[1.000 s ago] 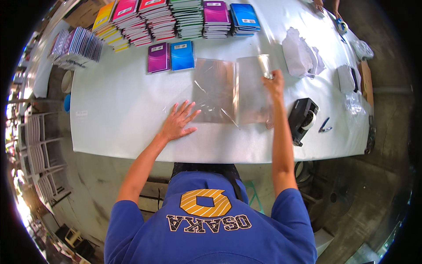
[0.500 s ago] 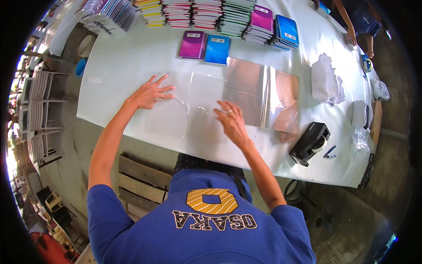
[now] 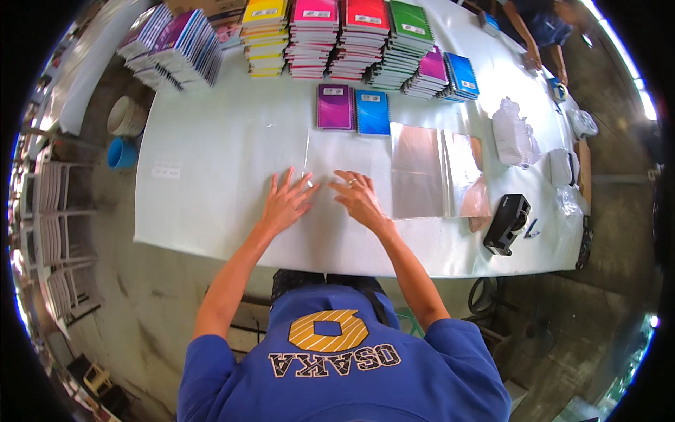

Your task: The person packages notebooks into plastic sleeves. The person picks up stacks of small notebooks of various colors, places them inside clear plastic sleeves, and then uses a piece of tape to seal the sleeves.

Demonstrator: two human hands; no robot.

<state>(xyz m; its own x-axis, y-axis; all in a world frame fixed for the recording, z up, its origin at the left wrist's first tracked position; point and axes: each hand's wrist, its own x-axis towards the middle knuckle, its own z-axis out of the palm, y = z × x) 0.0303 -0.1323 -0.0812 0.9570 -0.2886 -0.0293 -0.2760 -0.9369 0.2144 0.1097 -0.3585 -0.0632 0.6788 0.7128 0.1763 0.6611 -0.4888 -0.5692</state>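
Note:
My left hand rests palm down on a clear plastic sheet, fingers spread and holding nothing I can see. A small white spot shows by its fingertips; I cannot tell what it is. Close by on the right, my right hand touches the same sheet with its fingers apart and slightly bent. Glare hides most of the sheet's edges. Just beyond lie a purple spiral notebook and a blue spiral notebook, side by side. More clear plastic covers lie to the right of my right hand.
Several notebook stacks line the far side of the white table; another group stands far left. At right are a black tape dispenser, a small blue tool and crumpled white plastic. A co-worker works far right.
My left hand has moved right across the plastic sheet, close to my right hand. My head view has shifted, showing more of the notebook stacks.

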